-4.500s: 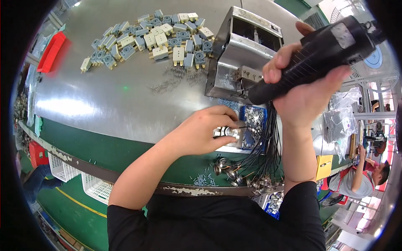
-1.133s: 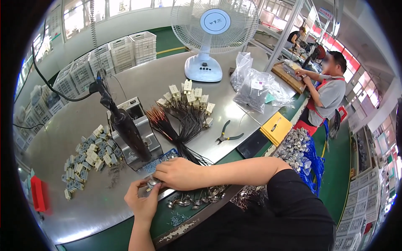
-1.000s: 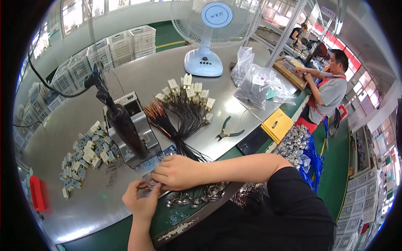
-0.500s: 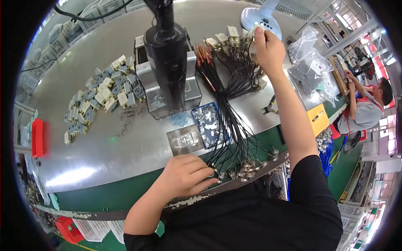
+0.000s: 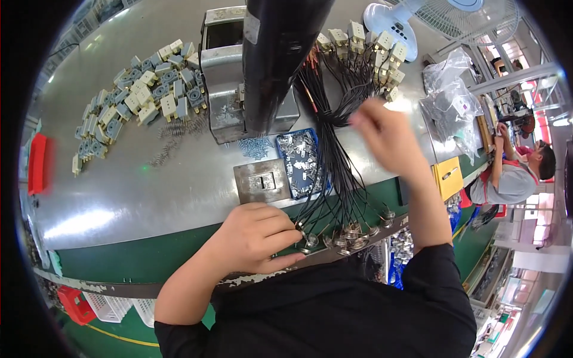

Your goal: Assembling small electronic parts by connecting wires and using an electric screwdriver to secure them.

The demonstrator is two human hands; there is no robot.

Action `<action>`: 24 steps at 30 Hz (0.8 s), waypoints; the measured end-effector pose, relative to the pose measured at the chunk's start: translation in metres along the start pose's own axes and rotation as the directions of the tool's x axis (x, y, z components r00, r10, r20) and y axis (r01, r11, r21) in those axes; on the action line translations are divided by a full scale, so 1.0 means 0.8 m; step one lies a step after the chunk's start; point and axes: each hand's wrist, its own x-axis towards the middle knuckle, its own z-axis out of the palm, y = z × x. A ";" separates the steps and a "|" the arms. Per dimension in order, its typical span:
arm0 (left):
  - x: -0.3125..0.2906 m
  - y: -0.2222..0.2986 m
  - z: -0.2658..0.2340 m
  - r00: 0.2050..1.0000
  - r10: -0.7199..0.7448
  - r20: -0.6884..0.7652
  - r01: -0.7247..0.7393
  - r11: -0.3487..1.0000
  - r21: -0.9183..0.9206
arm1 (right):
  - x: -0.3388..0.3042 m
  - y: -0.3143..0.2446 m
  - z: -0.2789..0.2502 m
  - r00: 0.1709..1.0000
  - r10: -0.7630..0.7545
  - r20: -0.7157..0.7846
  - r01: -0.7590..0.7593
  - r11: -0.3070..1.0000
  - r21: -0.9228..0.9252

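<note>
Bright overhead light glares off the steel table (image 5: 119,203) — right hand (image 5: 388,134) motion-blurred, edges fisheye-bent.

Clear plastic bags (image 5: 453,98) at far right of table, beside yellow packet (image 5: 447,177).

One square grey metal plate (image 5: 262,181), one blue rectangular tray (image 5: 300,162) of small metal parts, one white desk fan (image 5: 418,18), one yellow flat card (image 5: 447,177), two hands.

Black wires (image 5: 334,161); blue tray (image 5: 300,162); red bin (image 5: 37,163); yellow pad (image 5: 447,177).
</note>
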 end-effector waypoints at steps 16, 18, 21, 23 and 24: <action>-0.001 0.002 0.002 0.999 0.006 -0.054 -0.008 1.000 -0.026 | -0.084 0.021 -0.028 0.871 0.085 0.484 -0.489 0.254 0.834; -0.001 0.001 0.002 0.991 -0.015 -0.135 0.005 0.997 -0.078 | -0.082 0.016 -0.032 0.928 0.057 0.368 -0.372 0.176 0.911; 0.000 0.003 -0.003 0.976 -0.071 -0.206 0.037 0.986 -0.165 | -0.064 0.009 -0.033 0.974 -0.021 0.225 -0.223 0.079 0.972; 0.000 0.006 -0.008 0.964 -0.117 -0.238 0.064 0.974 -0.220 | -0.034 -0.026 -0.023 0.969 -0.202 0.142 -0.063 0.355 0.933; -0.004 0.007 -0.015 0.950 -0.162 -0.268 0.083 0.956 -0.281 | -0.022 -0.042 -0.014 0.960 -0.239 0.145 0.002 0.523 0.852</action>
